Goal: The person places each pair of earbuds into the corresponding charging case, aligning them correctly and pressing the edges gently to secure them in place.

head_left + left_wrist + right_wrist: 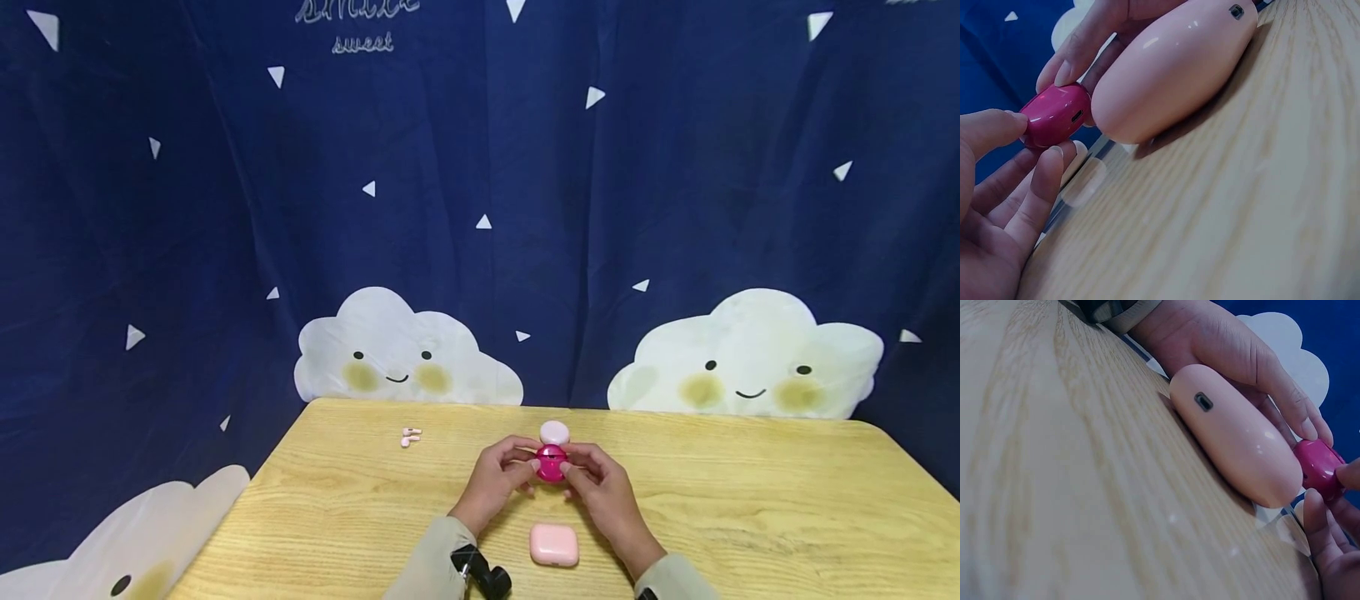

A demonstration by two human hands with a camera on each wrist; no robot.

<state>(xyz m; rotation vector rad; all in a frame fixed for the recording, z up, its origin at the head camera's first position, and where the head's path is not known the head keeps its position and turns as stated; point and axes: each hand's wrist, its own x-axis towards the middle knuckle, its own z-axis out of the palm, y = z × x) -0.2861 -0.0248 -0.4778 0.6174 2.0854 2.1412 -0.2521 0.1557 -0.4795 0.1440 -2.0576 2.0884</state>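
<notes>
Magenta case (551,467) sits a bit below & right of ctr in the head view, betw. both hands. L hand (495,477) pinches its left side w/ thumb & fingers; R hand (606,490) does same on the right side. Both grips narrow, just the case's width. From head cam it looks approx. round, so long axis is hard to tell there; L wrist view shows it longer, axis slanting lower left to upper right, w/ small dark slot (1077,116) facing that cam, on the case's right half.

Pink case (554,546) lies flat on table (750,517), lower ctr of head frame, betw. the forearms, apart from both hands. Long axis runs left–right; its port (1204,401) shows in the wrist views, on the side facing the wearer.

Pale round case (554,432) is just above the magenta one in head frame; can't tell if they touch. Two earbuds (410,437) lie left of ctr, nr table's far edge, stems pointing right. Behind: dk blue curtain (435,125) w/ wht triangles & smiling clouds. Blk device (483,572) on L sleeve (435,567), bottom of frame.
</notes>
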